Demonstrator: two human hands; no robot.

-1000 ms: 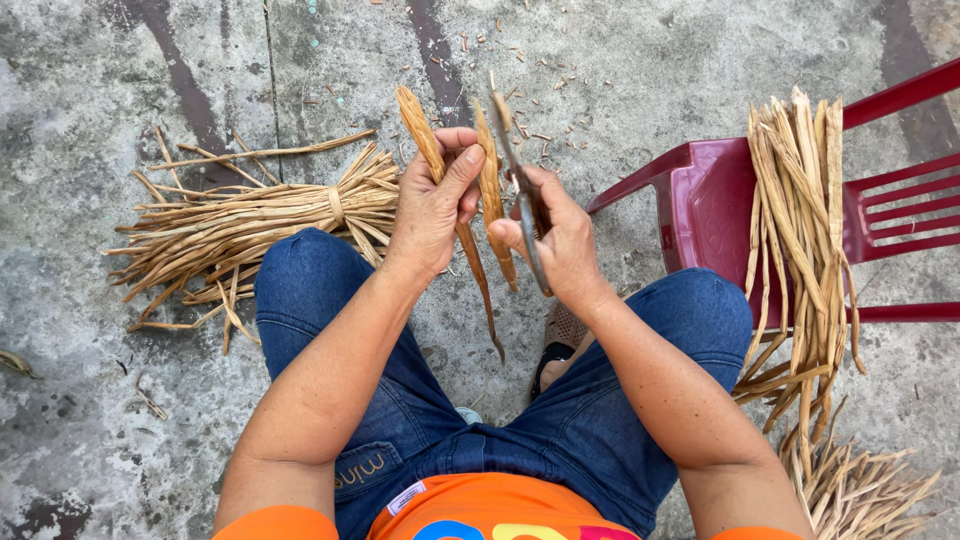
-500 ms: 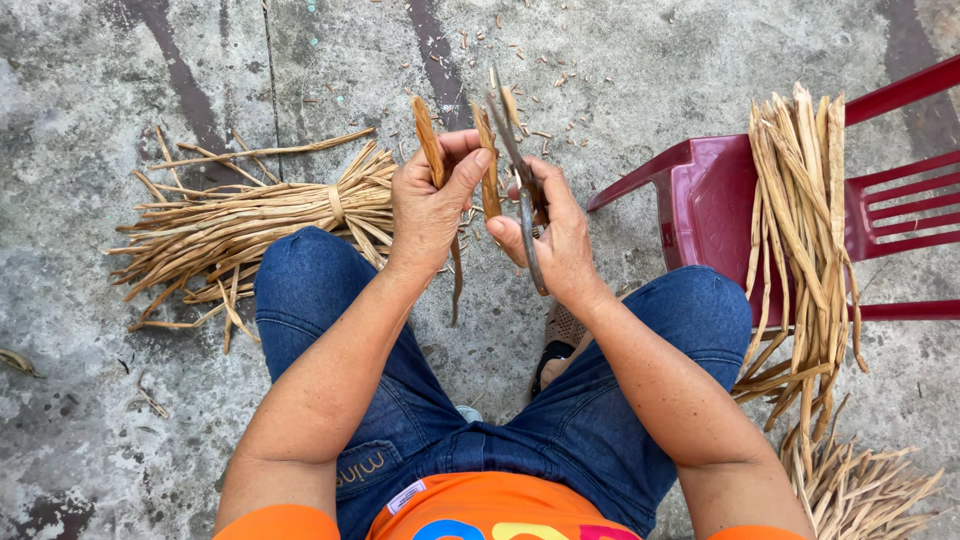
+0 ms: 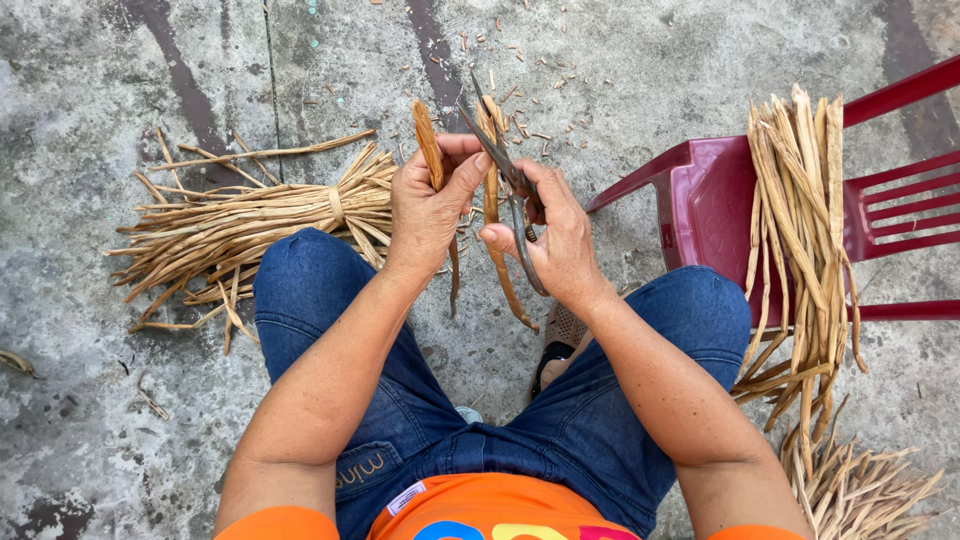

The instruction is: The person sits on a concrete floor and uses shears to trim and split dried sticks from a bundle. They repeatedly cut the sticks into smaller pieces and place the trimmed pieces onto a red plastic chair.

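My left hand (image 3: pixel 428 205) grips a few dried tan plant strips (image 3: pixel 431 150) upright between my knees, their lower ends hanging down toward the ground. My right hand (image 3: pixel 552 235) holds a pair of metal scissors (image 3: pixel 505 175) whose blades point up and left across the strips near their tops. Another strip (image 3: pixel 492 215) hangs between the two hands. Both hands are close together above the concrete floor.
A tied bundle of dried strips (image 3: pixel 240 225) lies on the concrete at the left by my knee. A dark red plastic chair (image 3: pixel 715 205) at the right carries a hanging sheaf of strips (image 3: pixel 800 230). More strips (image 3: pixel 860 490) lie at the lower right. Small cut scraps (image 3: pixel 540 70) dot the floor ahead.
The strips in my left hand have turned more upright and apart. The scissors have moved up and left across them, and my hands sit slightly closer together.
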